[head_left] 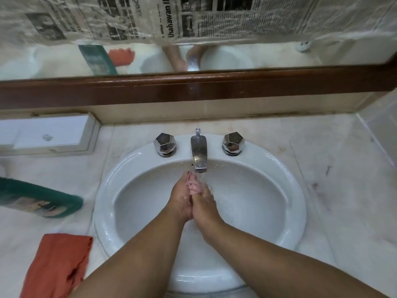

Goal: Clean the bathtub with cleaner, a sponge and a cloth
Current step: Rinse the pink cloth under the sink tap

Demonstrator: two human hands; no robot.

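My left hand (180,197) and my right hand (205,203) are pressed together palm to palm over the white sink basin (268,190). They sit right under the chrome faucet spout (199,153), and water runs over them. The pale undersides of fingers show between the two hands, and I see no object held in them. An orange cloth (57,265) lies crumpled on the counter at the lower left. A green cleaner bottle (36,201) lies on its side to the left of the sink. No sponge or bathtub is in view.
Two faceted chrome tap handles (165,144) (233,143) flank the spout. A white soap tray (49,134) sits at the back left of the pale marble counter (343,201). A wood-framed mirror (193,87) runs along the back, partly covered with newspaper (193,18).
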